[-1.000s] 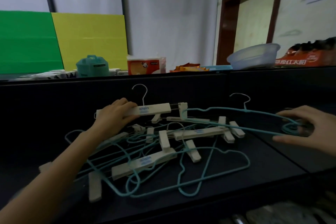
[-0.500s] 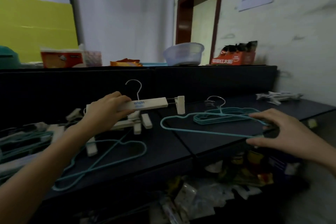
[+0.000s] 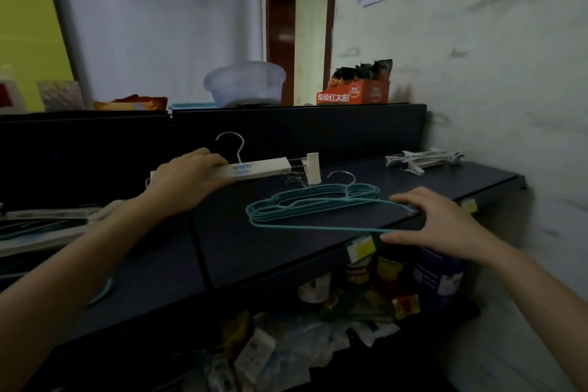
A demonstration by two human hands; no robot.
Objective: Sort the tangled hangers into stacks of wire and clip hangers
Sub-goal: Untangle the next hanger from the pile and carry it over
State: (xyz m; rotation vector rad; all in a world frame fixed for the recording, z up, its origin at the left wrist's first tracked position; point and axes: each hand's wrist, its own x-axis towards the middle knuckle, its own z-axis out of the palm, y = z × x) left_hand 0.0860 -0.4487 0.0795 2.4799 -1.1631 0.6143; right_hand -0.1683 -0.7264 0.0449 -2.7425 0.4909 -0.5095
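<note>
My left hand [image 3: 187, 175] grips a white clip hanger [image 3: 264, 168] by its bar and holds it level above the dark shelf [image 3: 270, 248], metal hook up. My right hand [image 3: 436, 226] pinches the right end of a teal wire hanger [image 3: 305, 226] at the shelf's front edge. That hanger lies over a stack of teal wire hangers [image 3: 318, 200] in the middle of the shelf. A pile of white clip hangers [image 3: 426, 159] rests at the far right corner. The tangled heap [image 3: 41, 226] of both kinds sits at the left edge, blurred.
A black back panel [image 3: 318, 130] rises behind the shelf, carrying a clear plastic basin [image 3: 245, 83] and an orange snack box [image 3: 353, 92]. A white wall [image 3: 493, 73] closes the right side. Cans and plastic wrappers [image 3: 366, 280] crowd the space below the shelf.
The view has swung further right, away from the tangle. My right hand carried the teal wire hanger right and lowered it onto the wire stack. My left hand still holds the clip hanger up.
</note>
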